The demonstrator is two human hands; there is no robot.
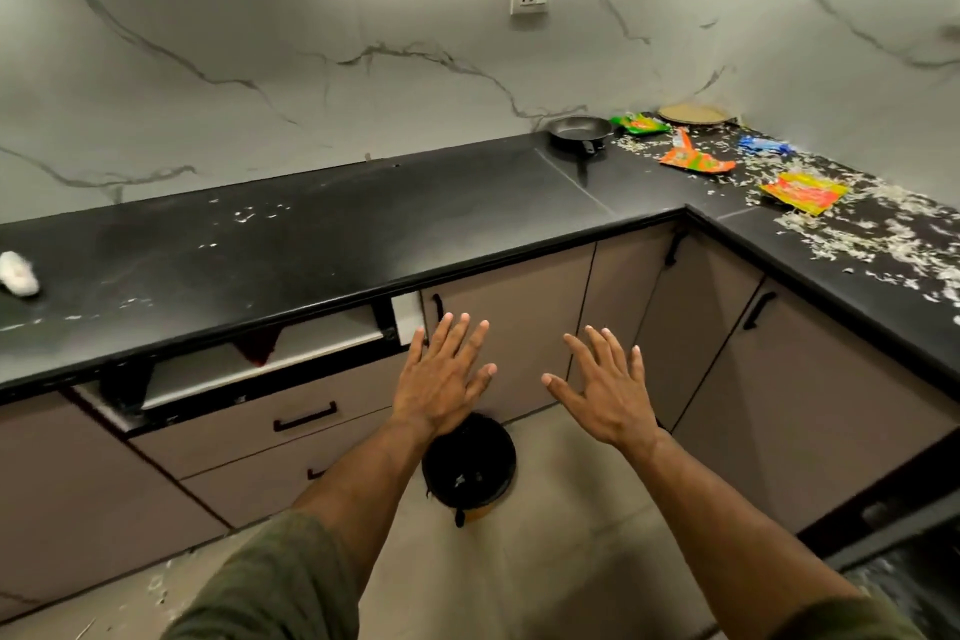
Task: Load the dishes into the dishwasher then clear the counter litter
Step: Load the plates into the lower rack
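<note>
The pan [577, 130] sits at the far back of the counter [363, 224] near the corner, handle pointing toward me, up and right of both hands, so my right hand [608, 395] is nearer than my left hand [441, 379]. Both hover empty, fingers [597, 353] spread straight. I count one pan, one plate [691, 113] behind it, four wrappers [802, 191] among scattered shreds, one bin [469, 468] on the floor below.

Glossy black stone counter [363, 224], veined polished marble wall [260, 42], matt cabinet doors [810, 390], dark metal pan [579, 130], shiny plastic wrappers [802, 192]
</note>
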